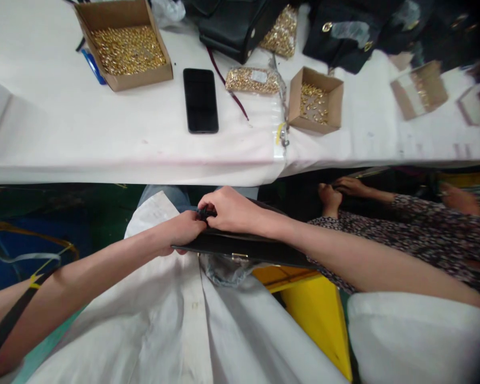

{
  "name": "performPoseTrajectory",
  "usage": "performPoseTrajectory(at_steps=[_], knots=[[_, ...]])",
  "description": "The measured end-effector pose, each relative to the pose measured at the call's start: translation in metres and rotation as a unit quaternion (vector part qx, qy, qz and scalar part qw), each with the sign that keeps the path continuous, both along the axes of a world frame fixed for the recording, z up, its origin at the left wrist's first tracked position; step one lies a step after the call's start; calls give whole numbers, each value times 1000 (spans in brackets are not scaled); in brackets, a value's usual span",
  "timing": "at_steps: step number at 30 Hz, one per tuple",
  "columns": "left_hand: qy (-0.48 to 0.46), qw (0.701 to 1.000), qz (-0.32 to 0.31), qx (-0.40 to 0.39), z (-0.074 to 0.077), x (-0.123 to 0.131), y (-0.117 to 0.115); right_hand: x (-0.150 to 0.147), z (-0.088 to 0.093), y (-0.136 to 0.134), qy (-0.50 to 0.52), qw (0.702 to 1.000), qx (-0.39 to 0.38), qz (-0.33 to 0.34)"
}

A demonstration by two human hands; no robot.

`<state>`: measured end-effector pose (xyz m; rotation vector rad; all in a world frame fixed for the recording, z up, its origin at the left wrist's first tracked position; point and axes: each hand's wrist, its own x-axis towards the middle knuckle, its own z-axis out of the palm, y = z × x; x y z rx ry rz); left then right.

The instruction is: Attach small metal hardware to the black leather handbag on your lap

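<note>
A black leather-like bag (272,250) lies across my lap, below the table's front edge, with a small gold metal fitting (240,256) on its near edge. My left hand (187,228) is closed on the left end of the bag, its fingertips showing under the edge. Beside it, my right hand (234,210) is bent over the bag, thumb and fingers closed on a small dark piece (205,213) at the bag's upper edge. The two hands nearly touch there. My fingers partly hide that piece, so its exact kind is unclear.
On the white-covered table (124,133) stand a cardboard box (142,80) and a smaller box (328,120) of gold metal pieces. A phone (200,101), a bagged lot of gold pieces (248,80) and black bags (232,32) lie there. A co-worker's hands (344,192) are at right.
</note>
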<state>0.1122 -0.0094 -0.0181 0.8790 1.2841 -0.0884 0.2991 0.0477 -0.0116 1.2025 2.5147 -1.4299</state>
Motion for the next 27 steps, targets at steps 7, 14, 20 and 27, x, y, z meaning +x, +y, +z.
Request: performPoseTrajectory(at_steps=[7, 14, 20, 27], knots=[[-55, 965, -248, 65, -1, -26, 37, -11, 18, -14, -50, 998, -11, -32], [8, 938, -213, 274, -46, -14, 12, 0, -15, -15, -22, 991, -53, -123], [38, 913, -162, 372, -47, -22, -11, 1, -19, -5, -23, 987, -100, -122], [72, 878, -266, 392, -35, -23, -16, -2, -21, 1, -13, 987, -124, -103]])
